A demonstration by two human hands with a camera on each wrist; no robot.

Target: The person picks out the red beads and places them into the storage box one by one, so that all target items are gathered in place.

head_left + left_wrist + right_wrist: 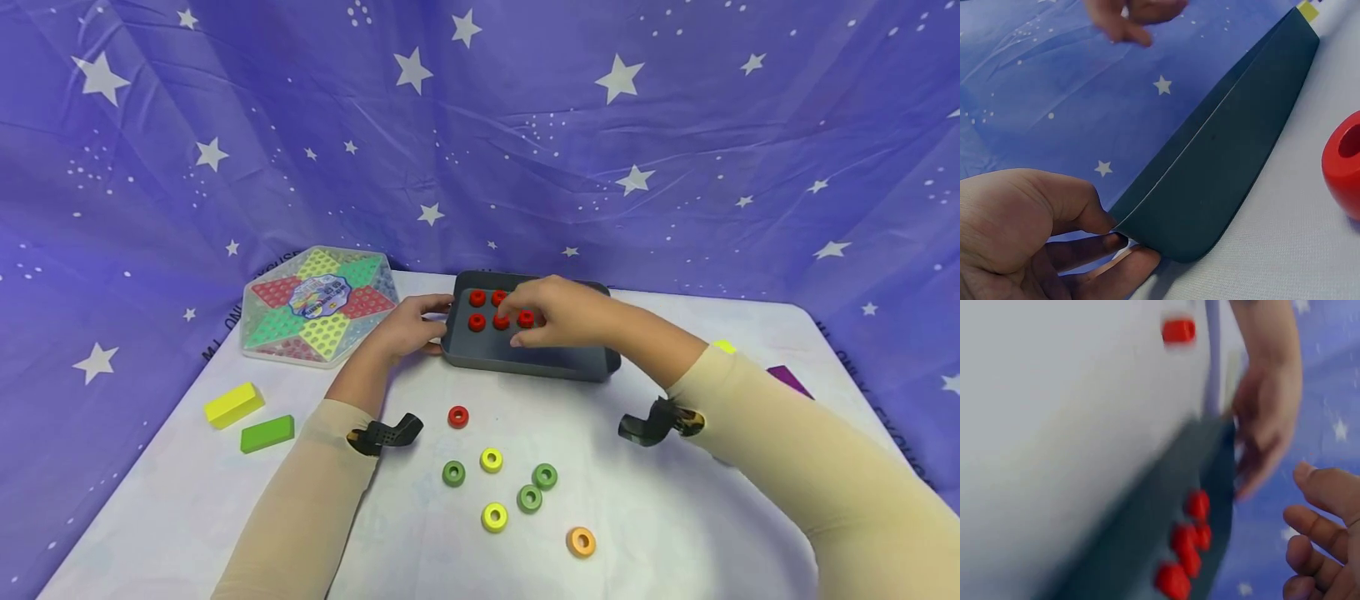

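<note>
A dark grey tray sits on the white table, and everything else lies around it. The left hand grips the tray's left corner, thumb over the rim and fingers curled beneath, as the left wrist view shows plainly. The right hand hovers over the tray's middle with its fingers bent downward, the tips touching or just above a red ring; whether it actually pinches that ring cannot be told, since the right wrist view is blurred. Four more red rings lie inside the tray toward its left end, close together in two rows. In front of the tray, on the table, lies one loose red ring, and farther forward a scatter of green rings, yellow rings and one orange ring. Left of the tray rests a six-sided game board, and farther left and forward a yellow block beside a green block.
</note>
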